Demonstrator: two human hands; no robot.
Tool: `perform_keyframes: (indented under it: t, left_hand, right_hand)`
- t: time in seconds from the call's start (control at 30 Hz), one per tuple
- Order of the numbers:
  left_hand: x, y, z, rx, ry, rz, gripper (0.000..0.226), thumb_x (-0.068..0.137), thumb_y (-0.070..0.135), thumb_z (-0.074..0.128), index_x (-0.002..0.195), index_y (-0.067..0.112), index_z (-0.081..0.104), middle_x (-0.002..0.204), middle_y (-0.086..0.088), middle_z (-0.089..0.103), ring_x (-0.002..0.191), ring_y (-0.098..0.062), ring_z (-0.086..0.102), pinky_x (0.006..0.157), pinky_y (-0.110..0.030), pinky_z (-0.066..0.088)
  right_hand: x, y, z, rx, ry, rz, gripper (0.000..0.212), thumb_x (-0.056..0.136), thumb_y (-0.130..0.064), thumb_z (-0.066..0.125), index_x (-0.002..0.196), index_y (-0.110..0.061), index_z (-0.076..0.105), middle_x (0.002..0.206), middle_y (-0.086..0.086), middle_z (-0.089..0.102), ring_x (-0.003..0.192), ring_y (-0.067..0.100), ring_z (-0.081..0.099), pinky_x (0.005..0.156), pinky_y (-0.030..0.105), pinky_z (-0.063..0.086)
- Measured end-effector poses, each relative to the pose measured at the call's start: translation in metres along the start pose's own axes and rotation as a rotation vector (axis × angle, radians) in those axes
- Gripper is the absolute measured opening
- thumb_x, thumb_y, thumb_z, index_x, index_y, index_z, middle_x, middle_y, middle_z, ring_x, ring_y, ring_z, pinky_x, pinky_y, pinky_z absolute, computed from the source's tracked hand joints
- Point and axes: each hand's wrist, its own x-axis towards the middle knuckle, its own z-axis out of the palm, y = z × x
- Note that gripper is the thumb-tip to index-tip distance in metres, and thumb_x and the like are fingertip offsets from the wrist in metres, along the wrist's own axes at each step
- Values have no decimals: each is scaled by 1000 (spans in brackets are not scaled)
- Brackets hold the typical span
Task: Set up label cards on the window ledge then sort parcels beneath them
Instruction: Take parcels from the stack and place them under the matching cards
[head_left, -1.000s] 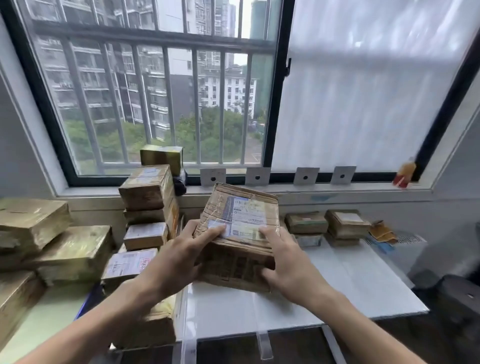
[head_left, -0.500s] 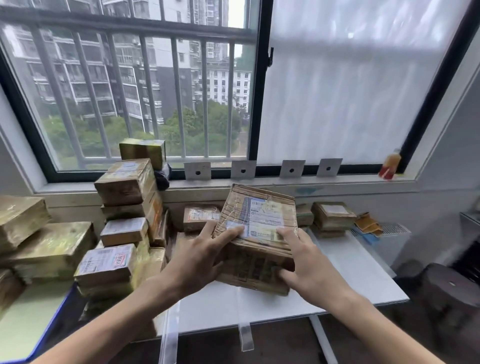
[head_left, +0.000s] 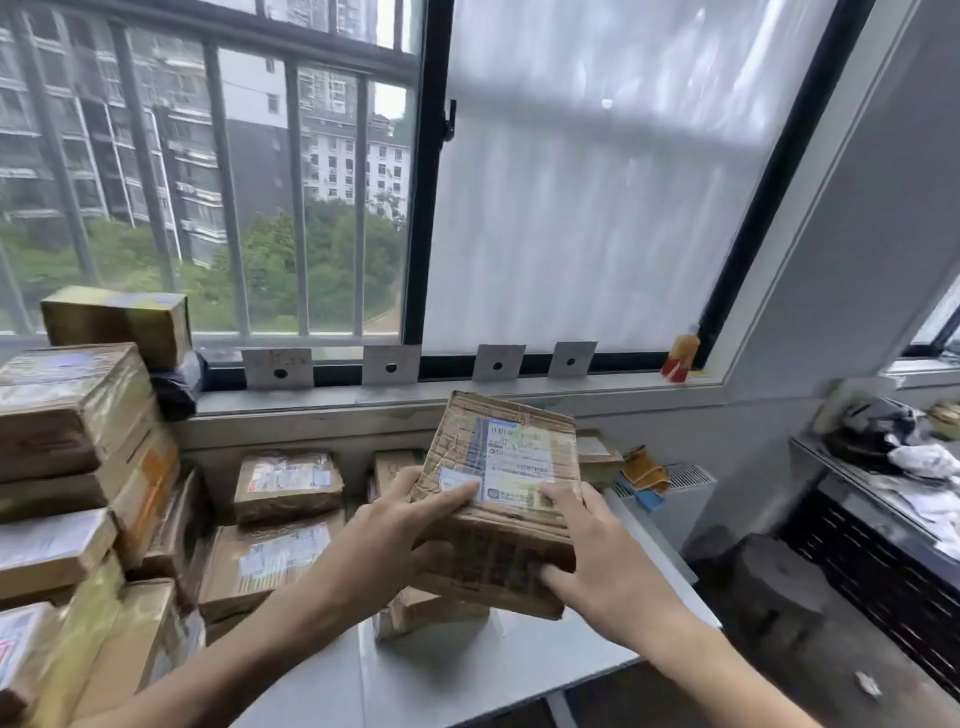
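A worn cardboard parcel (head_left: 506, 467) with a white shipping label hangs above the white table (head_left: 467, 670), tilted toward me. My left hand (head_left: 400, 535) grips its left edge, thumb on the label. On the right, my right hand (head_left: 597, 561) grips the near corner, fingers curled under. Several grey label cards stand along the window ledge (head_left: 467, 389); one card (head_left: 279, 368) is at the left, another card (head_left: 572, 359) at the right. Sorted parcels (head_left: 287, 483) lie beneath the cards against the wall.
A tall stack of taped parcels (head_left: 78, 457) fills the left side. A small orange bottle (head_left: 680, 358) stands at the ledge's right end. A dark cluttered shelf (head_left: 893, 467) sits at the right, with a dark stool (head_left: 779, 577) below.
The view has swung right and closer to the ledge. The parcel, still held in both hands, now sits further right, under the right-hand cards.
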Motion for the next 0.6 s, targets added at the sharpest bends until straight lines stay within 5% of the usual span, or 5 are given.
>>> perform_keyframes:
  t: [0.27,0.43,0.6]
  left_hand:
    - [64,12,54,0,-64,66,74,92,31,67,144,60,24,141,10,36,120,-18,54,101,-38,49]
    - [95,42,97,33,-95,4,69,93,32,66,146,56,30,140,8,34,120,-18,53,102,-27,44]
    - [111,73,158,43,-166,-119,62,96,37,56,148,54,26,150,1,24,126,-27,51,107,-36,42]
  right_hand:
    - [15,62,-15,13,22,79,74,90,-38,67,150,-37,24,151,-9,30,131,12,43,106,26,44]
    - [30,117,-25,-2,16,128,73,90,-42,68,149,-34,27,147,-5,35,129,16,46,103,28,46]
    - [37,191,-22,18,-67,108,71,88,-40,70,147,-34,31,146,-5,39,128,14,46,101,29,48]
